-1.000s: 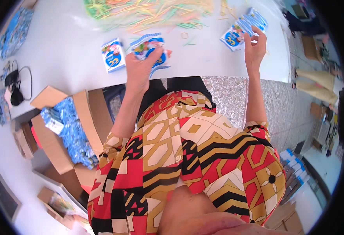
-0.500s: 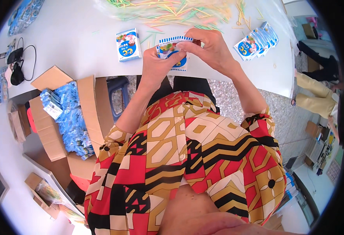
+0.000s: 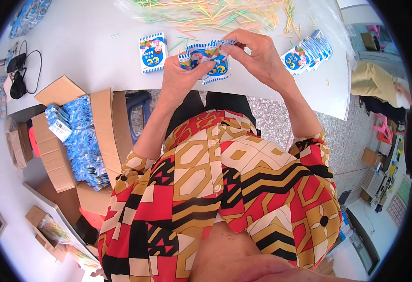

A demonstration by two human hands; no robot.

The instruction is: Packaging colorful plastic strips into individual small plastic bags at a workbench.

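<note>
Between my hands, above the table's front edge, is a small blue-and-white printed packet [image 3: 220, 70] with striped edges. It looks bent and creased at the top. My left hand [image 3: 180, 77] pinches its left side, with the thumb across the front. The fingers of my right hand [image 3: 253, 54] are closed on its upper right corner. My palms and fingers hide part of it, and I cannot tell whether it is one packet or two layers. A neat stack of like packets [image 3: 153, 52] lies left of my hands. Another pile [image 3: 307, 52], fanned out, lies to the right.
Many thin coloured sticks [image 3: 215, 14] lie on and around clear plastic at the table's far side. At lower left stands an open cardboard box [image 3: 55, 152] full of blue packets [image 3: 84, 141], beside a blue stool [image 3: 139, 110]. Black corded object [image 3: 18, 77] at left; another person [image 3: 377, 82] at right.
The packet in my hands has buckled and spread, with its lower part now turned further right. My right hand has risen slightly. The person at right has shifted position.
</note>
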